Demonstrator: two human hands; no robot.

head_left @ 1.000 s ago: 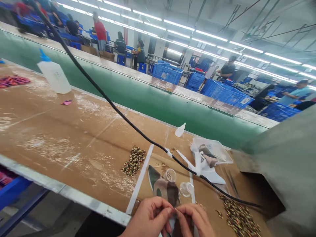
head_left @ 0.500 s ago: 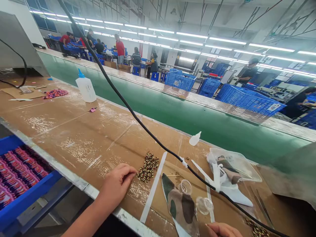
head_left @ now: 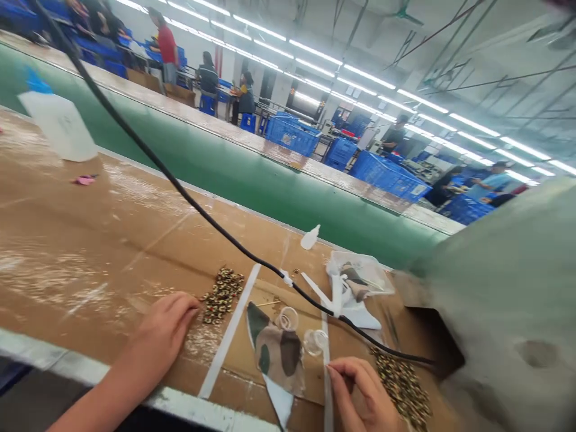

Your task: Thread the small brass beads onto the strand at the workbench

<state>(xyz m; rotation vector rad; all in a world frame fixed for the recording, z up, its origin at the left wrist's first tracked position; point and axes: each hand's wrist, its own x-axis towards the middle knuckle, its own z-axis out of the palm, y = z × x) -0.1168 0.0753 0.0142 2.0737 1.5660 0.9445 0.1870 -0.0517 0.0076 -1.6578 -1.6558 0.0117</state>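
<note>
My left hand (head_left: 164, 324) rests on the cardboard-covered bench with its fingers pressed together. Its fingertips are at the left edge of a pile of small black-and-gold pieces (head_left: 222, 294); anything between them is too small to make out. Thumb and forefinger of my right hand (head_left: 360, 390) meet in a pinch near a white tape strip, and what they hold, if anything, cannot be seen. Between the hands lie a camouflage cloth piece (head_left: 281, 354) and two clear little cups, one (head_left: 288, 319) touching the cloth, the other (head_left: 315, 342) to its right. Beside my right hand spreads a second pile of such pieces (head_left: 402, 387).
A black cable (head_left: 180, 189) crosses the view above the bench. A clear plastic tray (head_left: 382, 276) holds camouflage cloth; a small white bottle (head_left: 310, 237) and a large bottle (head_left: 63, 126) stand along the green conveyor (head_left: 252, 192). A grey machine (head_left: 517, 318) borders the right side.
The view has swung right, so everything appears shifted left. My right hand has come further into view, pinching near the tape strip. My left hand stays beside its pile.
</note>
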